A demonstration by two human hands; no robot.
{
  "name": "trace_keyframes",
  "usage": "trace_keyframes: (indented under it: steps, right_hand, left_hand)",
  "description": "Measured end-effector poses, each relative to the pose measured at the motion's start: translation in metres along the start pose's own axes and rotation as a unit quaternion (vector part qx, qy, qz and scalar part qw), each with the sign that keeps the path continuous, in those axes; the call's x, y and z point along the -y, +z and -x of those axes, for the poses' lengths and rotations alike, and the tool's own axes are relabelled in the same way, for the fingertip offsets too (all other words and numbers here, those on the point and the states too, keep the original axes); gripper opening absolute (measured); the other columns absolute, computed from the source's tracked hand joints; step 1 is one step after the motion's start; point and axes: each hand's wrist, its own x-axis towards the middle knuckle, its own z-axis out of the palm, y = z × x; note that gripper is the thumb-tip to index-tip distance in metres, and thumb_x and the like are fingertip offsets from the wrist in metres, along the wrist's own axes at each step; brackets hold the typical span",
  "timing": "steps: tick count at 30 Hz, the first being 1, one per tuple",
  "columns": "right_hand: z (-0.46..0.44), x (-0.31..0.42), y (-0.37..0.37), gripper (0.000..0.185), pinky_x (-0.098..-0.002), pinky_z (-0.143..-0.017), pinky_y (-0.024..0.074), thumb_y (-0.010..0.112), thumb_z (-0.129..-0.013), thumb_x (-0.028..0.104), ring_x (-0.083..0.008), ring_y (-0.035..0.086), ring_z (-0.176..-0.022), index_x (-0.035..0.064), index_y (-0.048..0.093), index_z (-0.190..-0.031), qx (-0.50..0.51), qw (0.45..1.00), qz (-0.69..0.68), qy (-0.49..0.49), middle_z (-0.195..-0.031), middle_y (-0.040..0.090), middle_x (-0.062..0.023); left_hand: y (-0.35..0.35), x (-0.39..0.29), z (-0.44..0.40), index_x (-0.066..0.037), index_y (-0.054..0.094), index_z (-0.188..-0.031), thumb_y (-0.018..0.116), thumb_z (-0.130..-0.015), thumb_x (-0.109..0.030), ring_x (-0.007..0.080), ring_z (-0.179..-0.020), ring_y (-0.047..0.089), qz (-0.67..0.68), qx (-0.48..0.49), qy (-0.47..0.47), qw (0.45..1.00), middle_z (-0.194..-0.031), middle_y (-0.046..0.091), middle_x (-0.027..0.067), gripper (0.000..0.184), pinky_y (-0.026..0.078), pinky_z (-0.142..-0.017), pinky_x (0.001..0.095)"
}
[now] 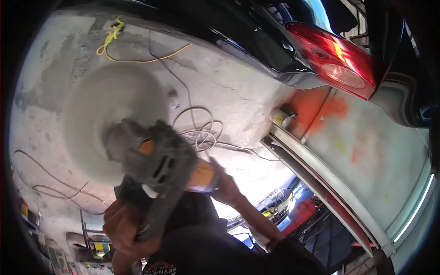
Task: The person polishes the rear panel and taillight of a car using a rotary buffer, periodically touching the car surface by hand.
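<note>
A rotary polisher (pixel 169 158) with a dark head and an orange body hangs in front of my chest. Its large round pale pad (pixel 87 114) is smeared by motion and faces the left side of the view. My left hand (pixel 126 224) is closed round the dark side handle near the head. Around the orange body at the rear, my right hand (pixel 225 185) is wrapped, its fingers partly hidden behind the tool. The pad appears apart from the black car (pixel 256 41) at the top, whose red tail light (pixel 337 59) shows at upper right.
A dark cord (pixel 199 123) lies coiled on the concrete floor (pixel 229 87), near a yellow cord (pixel 133 60). More cable (pixel 59 195) runs along the left. On the right are a white frame (pixel 327 183) and a paint-marked pale panel (pixel 366 146).
</note>
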Motion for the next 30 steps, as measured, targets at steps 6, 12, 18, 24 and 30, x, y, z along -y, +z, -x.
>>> trace_keyframes:
  steps: [6,12,18,24,30]
  right_hand:
    - [-0.065,0.028,0.047,0.096,-0.0448,-0.101,0.047,0.077,-0.078,0.013,-0.0406,0.054,-0.124,0.0126,0.021,-0.155,0.098,0.989,0.108,-0.013,-0.136,0.053,-0.0239]
    - [-0.046,0.107,0.001,0.097,-0.0431,-0.106,0.0431,0.084,-0.075,0.027,-0.0384,0.041,-0.134,0.0034,0.03,-0.151,-0.071,0.918,0.357,-0.156,-0.145,0.042,-0.0239]
    - [-0.053,0.238,-0.13,0.099,-0.06,-0.108,0.0324,0.072,-0.082,0.054,-0.0514,0.034,-0.136,-0.0076,0.031,-0.147,-0.462,0.607,0.589,-0.267,-0.147,0.033,-0.0349]
    - [-0.108,0.247,-0.186,0.102,-0.0605,-0.106,0.0351,0.048,-0.089,0.071,-0.0542,0.042,-0.126,-0.0171,0.036,-0.139,-0.547,0.474,0.633,-0.274,-0.135,0.043,-0.0416]
    - [-0.129,0.239,-0.161,0.1,-0.0605,-0.106,0.0364,0.037,-0.091,0.074,-0.0536,0.043,-0.126,-0.0158,0.044,-0.135,-0.506,0.471,0.684,-0.234,-0.138,0.044,-0.0371]
  left_hand:
    - [-0.008,0.031,0.031,-0.005,0.062,-0.083,0.081,-0.063,-0.009,0.0313,-0.058,0.057,-0.126,-0.067,-0.085,0.986,-0.069,0.06,0.011,0.027,0.043,-0.056,0.039]
    - [-0.03,0.027,0.058,-0.004,0.055,-0.071,0.077,-0.067,-0.002,0.012,-0.055,0.041,-0.139,-0.086,-0.264,0.951,-0.057,0.05,0.0038,0.022,0.036,-0.054,0.0315]
    - [-0.053,0.016,0.064,-0.006,0.042,-0.064,0.073,-0.075,-0.004,0.0087,-0.055,0.037,-0.117,-0.112,-0.3,0.94,-0.054,0.046,0.0006,0.033,0.032,-0.053,0.0289]
    - [-0.065,0.033,0.077,-0.007,0.04,-0.065,0.072,-0.077,-0.006,0.0088,-0.054,0.038,-0.137,-0.124,-0.317,0.93,-0.054,0.042,0.0008,0.035,0.032,-0.05,0.0292]
    - [-0.068,0.045,0.072,-0.004,0.042,-0.064,0.074,-0.073,-0.009,0.0182,-0.049,0.035,-0.162,-0.117,-0.333,0.921,-0.052,0.045,0.0094,0.034,0.031,-0.05,0.0355]
